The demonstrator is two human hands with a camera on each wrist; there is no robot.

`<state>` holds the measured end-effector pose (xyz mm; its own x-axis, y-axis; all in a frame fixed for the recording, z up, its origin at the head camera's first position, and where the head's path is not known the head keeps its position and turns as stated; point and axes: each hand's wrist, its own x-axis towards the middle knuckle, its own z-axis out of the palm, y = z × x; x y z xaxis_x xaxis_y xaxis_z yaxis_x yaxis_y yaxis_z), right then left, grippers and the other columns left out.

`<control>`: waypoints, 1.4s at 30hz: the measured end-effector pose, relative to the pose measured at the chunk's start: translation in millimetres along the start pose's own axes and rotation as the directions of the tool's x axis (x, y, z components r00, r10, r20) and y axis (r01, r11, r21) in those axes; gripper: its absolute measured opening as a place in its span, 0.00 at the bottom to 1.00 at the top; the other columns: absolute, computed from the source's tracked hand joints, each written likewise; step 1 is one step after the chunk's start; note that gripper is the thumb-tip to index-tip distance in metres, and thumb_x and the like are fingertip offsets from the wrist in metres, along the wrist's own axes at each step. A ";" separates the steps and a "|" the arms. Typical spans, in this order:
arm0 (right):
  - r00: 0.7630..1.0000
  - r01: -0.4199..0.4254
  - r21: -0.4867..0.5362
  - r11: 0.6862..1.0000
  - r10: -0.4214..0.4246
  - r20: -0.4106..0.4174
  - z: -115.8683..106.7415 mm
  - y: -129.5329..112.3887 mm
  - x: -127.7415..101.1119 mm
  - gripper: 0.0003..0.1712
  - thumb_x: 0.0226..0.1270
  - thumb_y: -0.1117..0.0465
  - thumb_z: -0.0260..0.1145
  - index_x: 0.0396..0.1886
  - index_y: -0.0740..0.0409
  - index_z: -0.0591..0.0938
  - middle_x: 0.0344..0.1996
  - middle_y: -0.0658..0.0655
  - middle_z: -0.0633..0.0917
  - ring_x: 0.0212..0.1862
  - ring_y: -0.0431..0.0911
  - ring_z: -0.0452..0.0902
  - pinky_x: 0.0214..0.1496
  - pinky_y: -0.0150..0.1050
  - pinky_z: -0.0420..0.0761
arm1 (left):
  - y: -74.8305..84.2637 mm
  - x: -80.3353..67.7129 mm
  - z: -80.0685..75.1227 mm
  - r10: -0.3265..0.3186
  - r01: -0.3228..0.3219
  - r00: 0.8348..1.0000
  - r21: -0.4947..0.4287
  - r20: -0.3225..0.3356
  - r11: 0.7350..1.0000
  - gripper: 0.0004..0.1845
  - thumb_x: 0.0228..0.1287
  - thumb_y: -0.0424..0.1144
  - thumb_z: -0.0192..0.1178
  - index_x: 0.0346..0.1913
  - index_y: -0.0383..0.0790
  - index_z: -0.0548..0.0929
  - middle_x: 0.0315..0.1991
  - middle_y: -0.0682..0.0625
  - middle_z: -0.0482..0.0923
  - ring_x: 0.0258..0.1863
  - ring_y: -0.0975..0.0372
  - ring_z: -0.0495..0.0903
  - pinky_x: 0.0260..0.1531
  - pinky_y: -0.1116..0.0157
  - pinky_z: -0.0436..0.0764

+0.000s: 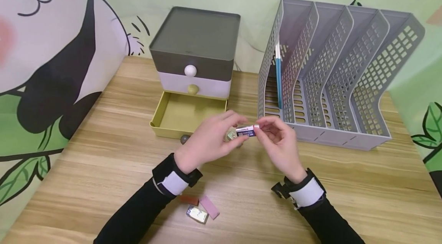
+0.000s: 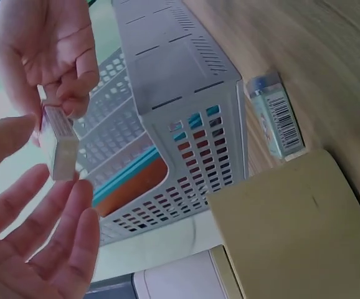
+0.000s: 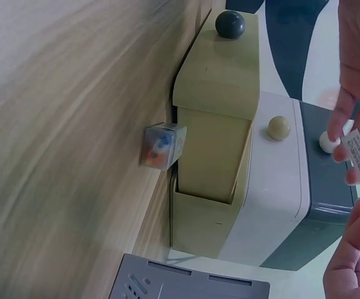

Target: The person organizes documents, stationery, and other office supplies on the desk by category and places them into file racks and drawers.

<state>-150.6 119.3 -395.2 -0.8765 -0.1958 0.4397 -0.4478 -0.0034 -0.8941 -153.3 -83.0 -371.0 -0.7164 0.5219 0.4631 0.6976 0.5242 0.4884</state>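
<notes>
Both hands hold a small eraser (image 1: 246,131) in a white and dark blue printed sleeve with a red edge, in front of the drawer unit. My left hand (image 1: 210,138) has thumb and fingers about its left end; my right hand (image 1: 280,143) pinches the right end. In the left wrist view the eraser (image 2: 61,146) shows a bare white end towards the left fingers. A small clear box (image 3: 161,146) with colourful contents stands by the open yellow drawer (image 3: 214,87); the left wrist view shows a barcode on this box (image 2: 281,121).
A pink block (image 1: 209,206), a reddish block (image 1: 189,200) and a shiny wrapped block (image 1: 197,214) lie on the table near the left forearm. The drawer unit (image 1: 197,33) stands behind the hands. At right is a grey file rack (image 1: 324,67) with thin blue items (image 1: 278,79) in its left slot.
</notes>
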 end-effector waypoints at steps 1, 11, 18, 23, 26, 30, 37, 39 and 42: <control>1.000 -0.006 0.004 1.000 0.006 -0.010 0.1 -0.1 0.2 0.09 0.61 0.80 0.63 0.42 0.76 0.78 0.36 0.63 0.81 0.36 0.44 0.79 0.38 0.32 0.82 | 0.7 0.1 1.0 0.015 -0.015 1.000 0.038 -0.010 0.999 0.18 0.60 0.41 0.69 0.50 0.39 0.81 0.43 0.51 0.80 0.38 0.64 0.79 0.38 0.68 0.78; 0.996 -0.073 0.090 0.993 0.076 -0.039 -0.5 0.6 0.8 0.09 0.60 0.80 0.63 0.41 0.78 0.77 0.35 0.56 0.82 0.36 0.43 0.80 0.39 0.32 0.82 | 3.5 -1.2 8.1 0.096 -0.081 0.992 0.181 -0.079 0.980 0.18 0.57 0.39 0.71 0.50 0.42 0.81 0.45 0.52 0.81 0.43 0.62 0.80 0.39 0.66 0.79; 0.993 -0.111 0.102 0.989 0.114 -0.031 0.0 0.6 0.8 0.10 0.61 0.80 0.62 0.42 0.79 0.76 0.35 0.55 0.82 0.36 0.42 0.81 0.40 0.33 0.82 | 0.9 -1.8 8.1 0.123 -0.104 0.988 0.183 -0.096 0.978 0.17 0.56 0.36 0.71 0.49 0.40 0.81 0.45 0.51 0.82 0.42 0.61 0.81 0.41 0.66 0.80; 0.993 -0.111 0.083 0.990 0.113 -0.022 0.5 0.5 0.9 0.11 0.61 0.80 0.61 0.44 0.79 0.75 0.37 0.58 0.82 0.37 0.43 0.81 0.41 0.34 0.82 | -3.6 -1.2 3.8 0.118 -0.102 0.989 0.176 -0.086 0.979 0.20 0.55 0.34 0.71 0.51 0.38 0.81 0.44 0.49 0.82 0.41 0.60 0.81 0.42 0.66 0.80; 0.995 -0.098 0.067 0.993 0.100 -0.022 2.1 0.5 1.6 0.11 0.62 0.82 0.59 0.45 0.79 0.75 0.37 0.63 0.81 0.36 0.44 0.81 0.40 0.35 0.82 | -6.9 -1.1 -1.9 0.088 -0.071 0.992 0.179 -0.088 0.981 0.20 0.56 0.33 0.71 0.52 0.37 0.80 0.43 0.49 0.81 0.41 0.60 0.80 0.42 0.65 0.79; 0.996 -0.087 0.021 0.996 0.087 -0.001 8.6 1.9 3.0 0.13 0.62 0.82 0.59 0.47 0.78 0.75 0.38 0.69 0.79 0.38 0.46 0.80 0.42 0.34 0.82 | -12.7 -2.8 -12.6 -0.010 0.031 0.995 0.199 -0.104 0.980 0.20 0.60 0.34 0.68 0.55 0.38 0.78 0.44 0.47 0.81 0.39 0.58 0.80 0.38 0.61 0.80; 0.992 0.038 -0.256 0.966 -0.005 0.128 23.5 6.6 3.9 0.15 0.63 0.75 0.64 0.49 0.66 0.78 0.44 0.60 0.82 0.44 0.48 0.80 0.44 0.40 0.82 | -25.1 -9.0 -29.8 -0.297 0.309 0.951 0.246 -0.084 0.919 0.20 0.62 0.35 0.66 0.57 0.35 0.78 0.45 0.41 0.80 0.39 0.51 0.82 0.35 0.54 0.80; 0.984 0.075 -0.323 0.944 -0.018 0.177 26.5 7.8 3.4 0.16 0.63 0.73 0.65 0.51 0.64 0.79 0.46 0.58 0.82 0.46 0.49 0.80 0.46 0.42 0.82 | -29.0 -10.8 -33.1 -0.373 0.379 0.925 0.262 -0.073 0.888 0.20 0.62 0.34 0.66 0.56 0.34 0.78 0.44 0.39 0.81 0.39 0.49 0.82 0.36 0.52 0.80; 0.969 0.105 -0.381 0.919 -0.008 0.246 30.5 10.0 2.7 0.17 0.63 0.71 0.65 0.52 0.65 0.78 0.48 0.59 0.81 0.48 0.52 0.79 0.47 0.46 0.82 | -35.0 -13.3 -37.0 -0.463 0.462 0.884 0.271 -0.062 0.844 0.20 0.61 0.33 0.66 0.55 0.32 0.78 0.44 0.37 0.82 0.41 0.47 0.82 0.39 0.51 0.80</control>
<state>-152.0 88.9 -405.6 -0.8025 -0.4307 0.4130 -0.5703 0.3501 -0.7431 -168.6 -133.2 -366.9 -0.9572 0.1765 0.2293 0.2616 0.8663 0.4255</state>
